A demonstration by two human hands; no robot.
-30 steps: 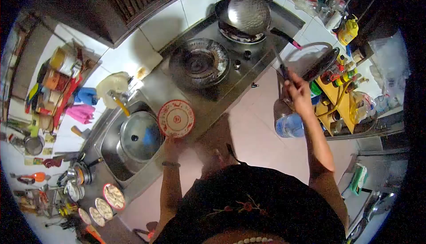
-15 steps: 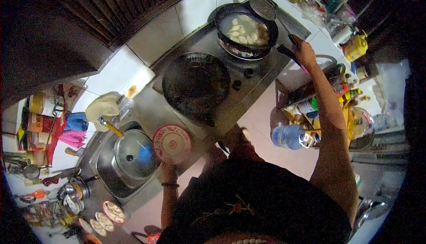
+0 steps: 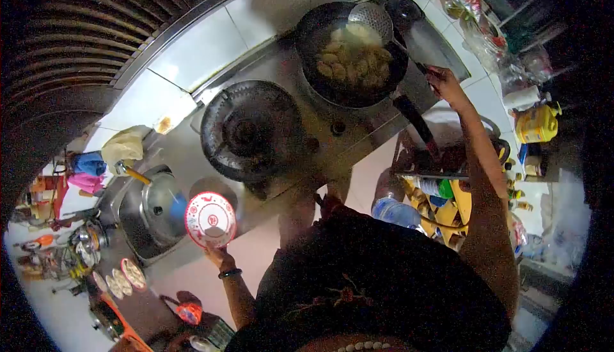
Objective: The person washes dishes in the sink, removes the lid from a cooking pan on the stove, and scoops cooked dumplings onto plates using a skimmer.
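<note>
My left hand [image 3: 220,258] grips the near edge of a white plate with a red patterned rim [image 3: 211,206], held by the counter's front edge beside the sink. My right hand [image 3: 446,85] is closed around the handle of a perforated skimmer [image 3: 370,22]. The skimmer's round head is over the far right side of a dark wok [image 3: 308,76]. Inside the wok are several dumplings [image 3: 352,70], with a pale patch near the skimmer. The wok's black handle [image 3: 412,118] points toward me, below my right hand.
A second burner [image 3: 246,131] lies left of the wok. The sink [image 3: 137,237] holds a glass lid [image 3: 163,214]. Plates of dumplings [image 3: 133,274] stand at lower left. Bottles and a large water jug [image 3: 396,212] are at right, with a yellow bottle [image 3: 537,124] further up.
The skimmer has shifted from the wok's upper right rim to over its far inside. The view has turned, and the plate now shows brighter and further left, still in my left hand.
</note>
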